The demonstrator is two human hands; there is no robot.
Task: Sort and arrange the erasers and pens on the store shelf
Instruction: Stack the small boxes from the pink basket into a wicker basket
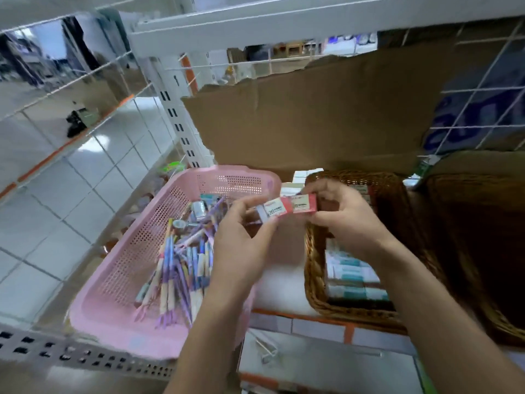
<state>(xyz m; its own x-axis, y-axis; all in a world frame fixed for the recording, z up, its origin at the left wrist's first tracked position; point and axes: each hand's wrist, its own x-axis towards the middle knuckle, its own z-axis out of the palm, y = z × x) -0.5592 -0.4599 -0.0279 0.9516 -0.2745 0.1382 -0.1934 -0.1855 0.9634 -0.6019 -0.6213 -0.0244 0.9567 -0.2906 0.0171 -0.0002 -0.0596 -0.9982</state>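
Both hands hold wrapped erasers above the gap between two baskets. My left hand (244,240) pinches a white eraser marked 2B (271,212) at its left end. My right hand (341,214) pinches a pink-sleeved eraser (301,203) at its right end; the two erasers touch end to end. A pink plastic basket (119,280) at the left holds several purple and blue pens (176,268). A brown wicker basket (315,285) at the right holds stacked teal-and-white erasers (352,275).
A torn cardboard sheet (312,115) stands behind the baskets. A second wicker basket (483,251) sits at the far right. White shelf uprights (176,115) and a wire grid (488,89) frame the shelf; tiled floor (56,223) shows at the left.
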